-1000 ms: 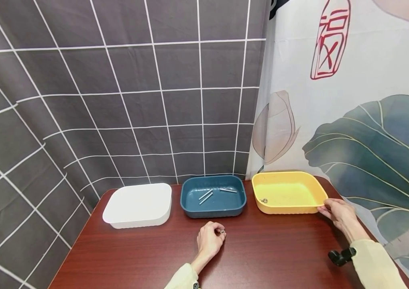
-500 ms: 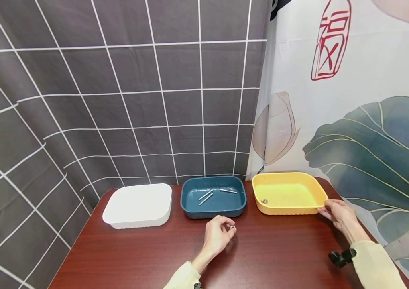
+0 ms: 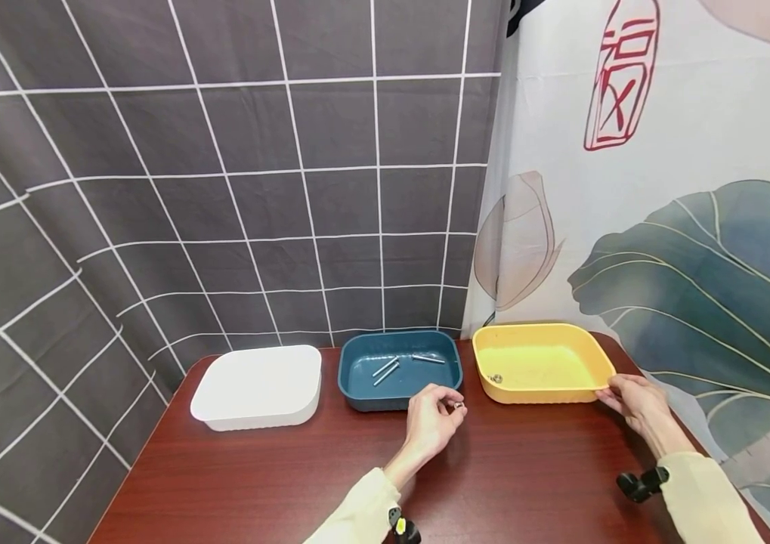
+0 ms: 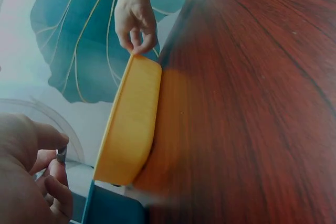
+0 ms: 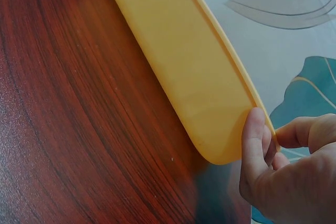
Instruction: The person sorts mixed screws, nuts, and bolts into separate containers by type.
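Observation:
My left hand (image 3: 431,423) pinches a small metal piece (image 4: 61,154), nut-like in size, between thumb and finger; its exact shape is partly hidden. This hand is above the table, just in front of the blue tray's (image 3: 364,403) right corner. In the blue tray lie 3 slim metal rods (image 3: 387,373). My right hand (image 3: 638,404) grips the front right corner of the yellow tray (image 5: 173,66), thumb and fingers on its rim. Near the yellow tray's front left corner sit small ring-like metal pieces (image 3: 496,378).
At the left stands a white box-like tray (image 3: 258,385), its flat white face up. All three containers line the back of the red-brown wooden table (image 3: 527,468). Behind them hang a grey checked cloth (image 3: 330,204) and a white printed curtain (image 3: 548,136).
My left hand has moved right and a little farther away from me, carrying the small metal piece from the table in front of the blue tray. The right hand stays on the yellow tray.

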`<state>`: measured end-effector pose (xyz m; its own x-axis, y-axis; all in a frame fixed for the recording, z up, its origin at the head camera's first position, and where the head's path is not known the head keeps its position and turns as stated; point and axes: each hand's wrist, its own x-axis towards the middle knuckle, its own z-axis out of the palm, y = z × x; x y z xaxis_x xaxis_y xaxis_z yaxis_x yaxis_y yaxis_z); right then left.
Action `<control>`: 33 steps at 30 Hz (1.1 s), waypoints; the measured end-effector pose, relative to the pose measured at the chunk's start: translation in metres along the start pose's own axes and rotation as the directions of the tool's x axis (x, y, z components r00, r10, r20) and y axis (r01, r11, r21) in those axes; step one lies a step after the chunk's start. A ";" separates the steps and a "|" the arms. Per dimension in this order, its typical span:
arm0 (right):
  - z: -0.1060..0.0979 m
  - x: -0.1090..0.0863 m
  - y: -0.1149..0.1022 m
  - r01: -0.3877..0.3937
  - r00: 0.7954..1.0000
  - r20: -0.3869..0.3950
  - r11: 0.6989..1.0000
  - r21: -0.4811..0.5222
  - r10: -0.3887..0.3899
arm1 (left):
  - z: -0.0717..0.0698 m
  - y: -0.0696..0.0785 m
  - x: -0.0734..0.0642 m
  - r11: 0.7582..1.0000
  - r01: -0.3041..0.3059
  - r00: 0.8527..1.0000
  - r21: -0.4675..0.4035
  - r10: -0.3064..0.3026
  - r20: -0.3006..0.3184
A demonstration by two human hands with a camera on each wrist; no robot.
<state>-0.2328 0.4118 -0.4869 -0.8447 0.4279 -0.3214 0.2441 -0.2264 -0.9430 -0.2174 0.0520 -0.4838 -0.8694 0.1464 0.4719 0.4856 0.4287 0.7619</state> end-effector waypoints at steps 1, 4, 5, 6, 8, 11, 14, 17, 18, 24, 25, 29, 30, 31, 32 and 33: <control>0.000 0.000 0.000 0.000 1.000 -0.002 1.000 -0.002 0.000 | 0.002 0.001 0.002 1.000 0.003 1.000 0.000 -0.003 0.000; 0.000 -0.001 -0.001 0.000 1.000 -0.005 1.000 -0.002 0.000 | 0.008 0.004 0.010 1.000 0.012 1.000 0.002 -0.012 -0.006; 0.000 -0.002 -0.001 0.000 1.000 -0.005 1.000 -0.002 0.000 | 0.010 0.005 0.013 1.000 0.010 1.000 0.005 -0.010 -0.013; 0.000 -0.002 -0.001 -0.003 1.000 -0.007 1.000 -0.002 0.003 | 0.012 0.005 0.017 1.000 0.001 1.000 0.010 -0.001 -0.020; 0.000 -0.002 -0.002 -0.004 1.000 -0.007 1.000 0.001 0.004 | 0.017 0.007 0.023 1.000 -0.020 0.999 0.019 0.021 -0.035; -0.001 -0.002 -0.002 -0.002 1.000 0.013 1.000 -0.003 0.002 | 0.024 0.010 0.032 0.999 -0.034 0.999 0.037 0.035 -0.035; -0.002 -0.002 -0.001 -0.002 1.000 0.027 1.000 -0.014 0.003 | 0.030 0.014 0.038 0.999 -0.016 1.000 0.036 0.017 -0.011; -0.002 -0.001 0.000 -0.001 1.000 0.018 1.000 -0.015 0.002 | 0.035 0.017 0.042 1.000 0.007 1.000 0.029 -0.007 0.006; -0.002 -0.001 0.000 0.000 1.000 0.011 1.000 -0.015 0.001 | 0.037 0.017 0.043 1.000 0.014 1.000 0.025 -0.014 0.006; -0.001 0.000 0.000 0.013 1.000 0.001 1.000 -0.003 -0.013 | 0.046 0.017 0.049 0.999 0.030 0.999 0.036 -0.029 -0.015; -0.001 -0.001 0.001 0.010 1.000 0.005 1.000 0.003 -0.010 | 0.048 0.017 0.050 0.999 0.030 0.999 0.043 -0.030 -0.015; -0.001 -0.002 0.001 0.000 1.000 0.023 1.000 0.021 -0.001 | 0.055 0.017 0.054 0.997 0.027 1.000 0.073 -0.026 -0.015; 0.000 -0.002 0.001 0.000 1.000 0.024 1.000 0.024 -0.001 | 0.056 0.018 0.055 0.997 0.031 0.999 0.076 -0.030 -0.013; 0.000 -0.002 0.001 0.002 1.000 0.023 1.000 0.022 -0.003 | 0.057 0.018 0.056 0.996 0.032 0.999 0.080 -0.031 -0.013; 0.000 -0.002 0.001 0.005 1.000 0.018 1.000 0.017 -0.005 | 0.059 0.019 0.058 0.996 0.034 0.999 0.087 -0.033 -0.013; 0.000 -0.002 0.001 0.007 1.000 0.013 1.000 0.012 -0.007 | 0.061 0.019 0.059 0.995 0.041 0.999 0.094 -0.040 -0.012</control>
<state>-0.2309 0.4104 -0.4867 -0.8527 0.4178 -0.3137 0.2327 -0.2338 -0.9440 -0.2647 0.1231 -0.4687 -0.8873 0.1185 0.4458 0.4386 0.5159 0.7358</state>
